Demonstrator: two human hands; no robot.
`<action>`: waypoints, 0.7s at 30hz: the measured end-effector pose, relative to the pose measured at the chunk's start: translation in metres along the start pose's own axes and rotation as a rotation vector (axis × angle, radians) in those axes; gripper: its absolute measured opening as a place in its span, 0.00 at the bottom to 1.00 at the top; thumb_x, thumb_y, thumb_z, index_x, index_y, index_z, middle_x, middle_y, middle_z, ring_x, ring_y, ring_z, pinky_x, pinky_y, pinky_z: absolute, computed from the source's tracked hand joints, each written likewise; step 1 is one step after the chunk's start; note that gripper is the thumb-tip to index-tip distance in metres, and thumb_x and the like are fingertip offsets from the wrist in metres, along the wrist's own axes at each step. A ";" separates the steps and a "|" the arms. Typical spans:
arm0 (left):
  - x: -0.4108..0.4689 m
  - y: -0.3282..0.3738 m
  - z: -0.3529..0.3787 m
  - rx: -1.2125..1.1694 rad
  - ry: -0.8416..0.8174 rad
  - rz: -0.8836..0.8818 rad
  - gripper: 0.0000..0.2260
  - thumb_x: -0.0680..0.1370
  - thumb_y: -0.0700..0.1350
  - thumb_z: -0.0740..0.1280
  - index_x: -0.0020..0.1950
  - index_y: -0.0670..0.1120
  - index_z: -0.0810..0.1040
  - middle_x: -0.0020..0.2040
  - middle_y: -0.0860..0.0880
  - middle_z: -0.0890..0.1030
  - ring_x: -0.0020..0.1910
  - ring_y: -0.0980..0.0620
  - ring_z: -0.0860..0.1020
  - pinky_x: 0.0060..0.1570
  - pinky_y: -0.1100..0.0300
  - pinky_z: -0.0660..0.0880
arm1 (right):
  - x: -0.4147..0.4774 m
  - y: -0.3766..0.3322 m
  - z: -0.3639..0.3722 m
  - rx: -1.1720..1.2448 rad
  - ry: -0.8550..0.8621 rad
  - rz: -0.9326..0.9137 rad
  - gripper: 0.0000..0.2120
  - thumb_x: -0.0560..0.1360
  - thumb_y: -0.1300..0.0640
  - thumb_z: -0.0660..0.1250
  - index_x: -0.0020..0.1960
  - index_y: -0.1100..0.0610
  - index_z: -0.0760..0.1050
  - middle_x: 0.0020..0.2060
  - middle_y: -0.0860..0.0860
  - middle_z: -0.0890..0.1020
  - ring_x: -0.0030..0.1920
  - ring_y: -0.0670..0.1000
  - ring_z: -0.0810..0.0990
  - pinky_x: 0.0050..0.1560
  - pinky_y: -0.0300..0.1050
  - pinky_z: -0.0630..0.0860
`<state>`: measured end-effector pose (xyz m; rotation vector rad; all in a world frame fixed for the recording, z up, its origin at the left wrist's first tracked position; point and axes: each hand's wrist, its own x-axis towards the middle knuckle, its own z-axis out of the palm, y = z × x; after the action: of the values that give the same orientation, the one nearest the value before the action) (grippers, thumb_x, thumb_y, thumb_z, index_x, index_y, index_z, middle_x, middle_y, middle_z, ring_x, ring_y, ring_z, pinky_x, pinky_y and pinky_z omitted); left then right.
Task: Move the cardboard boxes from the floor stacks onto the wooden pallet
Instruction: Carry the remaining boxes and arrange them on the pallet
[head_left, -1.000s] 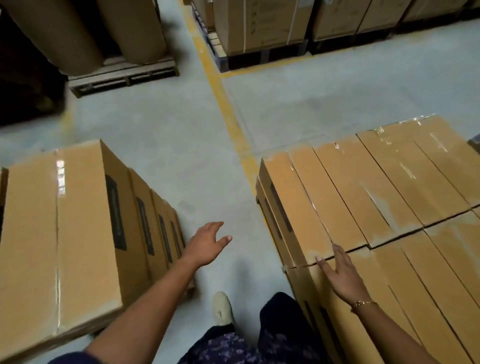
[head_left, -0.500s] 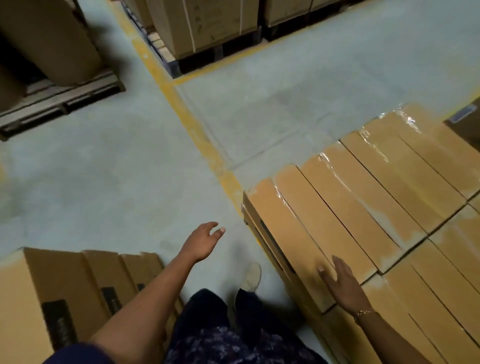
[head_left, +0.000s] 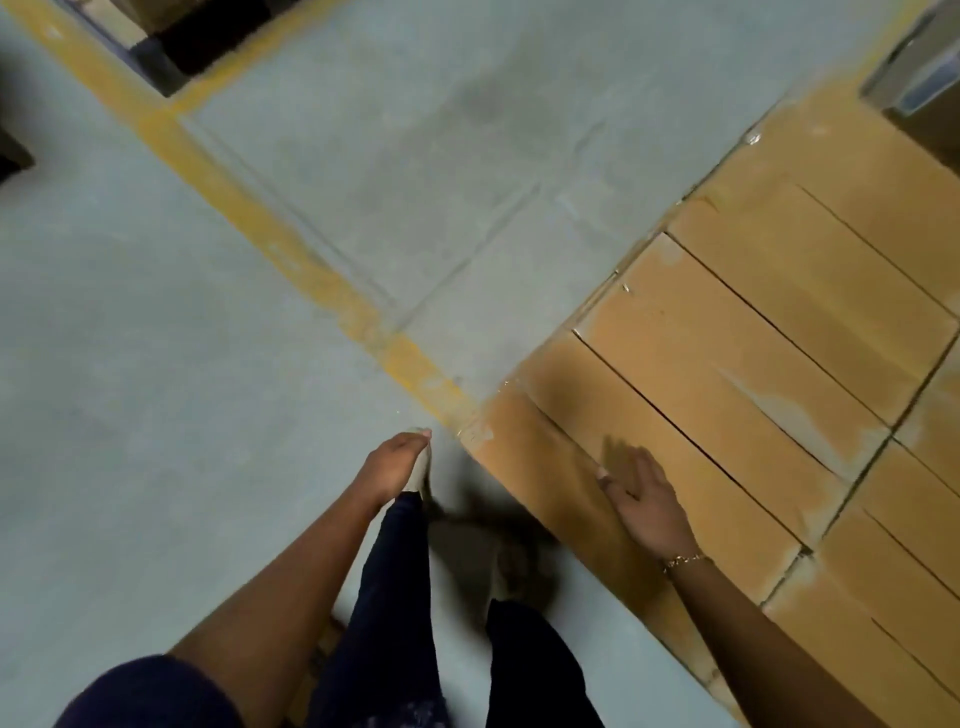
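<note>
Your right hand (head_left: 647, 506) lies flat on the top of the boxes (head_left: 753, 338), fingers spread and straight as far as the blur lets me judge, pressing down and gripping nothing. Your left hand (head_left: 392, 465) hangs over the floor (head_left: 156, 364) off to the side of that block, fingers loosely bent downward and empty. The boxes run out ahead of your right hand and away to its outer side, long narrow cartons packed edge to edge in one level layer. The end box (head_left: 524, 447) sits under and just inside your right fingertips, with its long side face open toward your left hand. No pallet shows, so I cannot tell whether this block is a floor stack or the load already placed. Judging from the shape, each carton should be stiff along its length and awkward more than fragile. The weight is not readable, so test it before you commit. The seams between cartons look too tight for fingers, so I would start with the end box, the only one with a free side. The glossy tape (head_left: 795, 410) on the tops, beyond your right hand, will likely be slick, so grip bare cardboard. Get your left hand under the open long edge and your right over the far edge or end, then carry it level. A grip at one end alone would probably let it swing or slip.
</note>
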<state>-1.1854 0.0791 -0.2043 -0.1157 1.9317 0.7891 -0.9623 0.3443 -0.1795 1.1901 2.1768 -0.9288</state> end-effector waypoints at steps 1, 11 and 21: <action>0.022 0.007 -0.003 0.019 -0.027 -0.014 0.22 0.85 0.58 0.59 0.73 0.48 0.74 0.75 0.47 0.72 0.74 0.46 0.69 0.72 0.54 0.62 | 0.016 -0.010 0.001 -0.009 0.011 0.031 0.39 0.79 0.30 0.57 0.83 0.48 0.53 0.82 0.48 0.54 0.80 0.55 0.58 0.77 0.58 0.60; 0.198 0.030 0.047 0.076 -0.241 -0.124 0.22 0.87 0.53 0.55 0.76 0.42 0.70 0.77 0.42 0.68 0.73 0.43 0.69 0.65 0.55 0.66 | 0.181 -0.070 -0.001 -0.230 0.285 -0.071 0.41 0.77 0.28 0.47 0.83 0.48 0.48 0.83 0.47 0.46 0.82 0.53 0.45 0.79 0.61 0.46; 0.250 -0.023 0.104 -0.468 -0.266 -0.579 0.27 0.80 0.62 0.67 0.68 0.42 0.77 0.53 0.40 0.84 0.48 0.40 0.84 0.45 0.50 0.81 | 0.224 -0.046 0.020 -0.264 0.334 -0.061 0.42 0.78 0.27 0.47 0.84 0.48 0.44 0.83 0.49 0.43 0.82 0.54 0.40 0.79 0.65 0.43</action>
<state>-1.2185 0.1832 -0.4532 -0.7777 1.3293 0.7919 -1.1124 0.4298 -0.3303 1.2220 2.5145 -0.4680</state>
